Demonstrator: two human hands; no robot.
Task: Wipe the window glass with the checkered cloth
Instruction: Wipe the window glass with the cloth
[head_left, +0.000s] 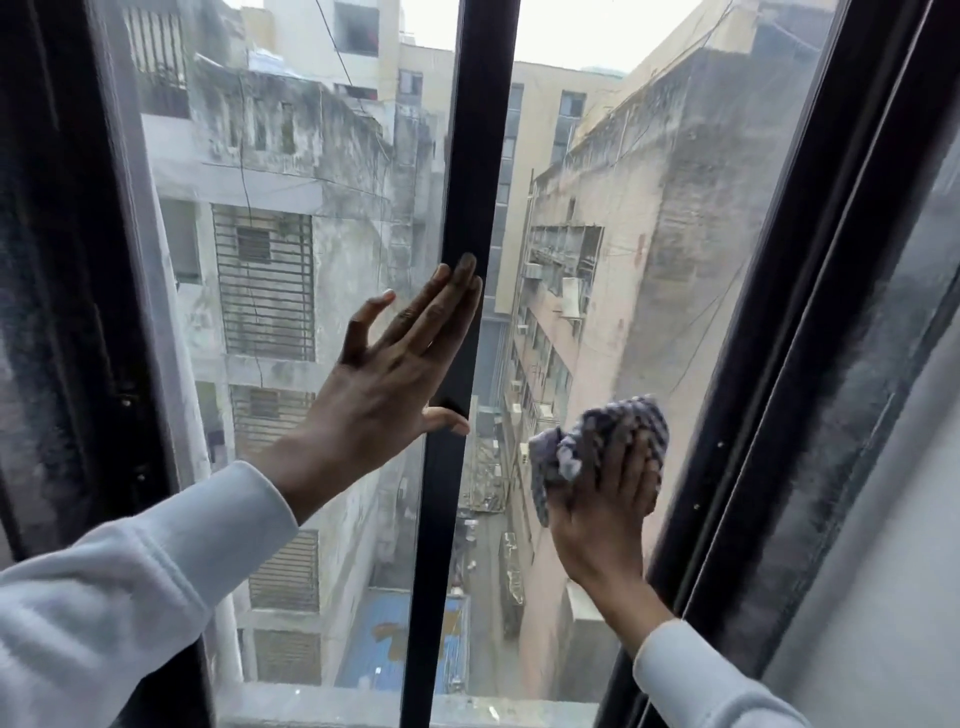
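The window glass (649, 218) fills the view in two panes split by a black middle bar (467, 156). My right hand (608, 509) presses a bunched blue-and-white checkered cloth (587, 441) flat against the lower part of the right pane, close to the right frame. My left hand (395, 374) lies open with fingers spread on the left pane, its fingertips resting on the middle bar and its thumb touching the bar lower down. Both arms wear pale sleeves.
A black frame (810, 312) runs along the right side, with a second dusty pane (893, 364) beyond it. A dark frame post (67, 260) stands at the left. Outside are grey buildings and a narrow alley far below.
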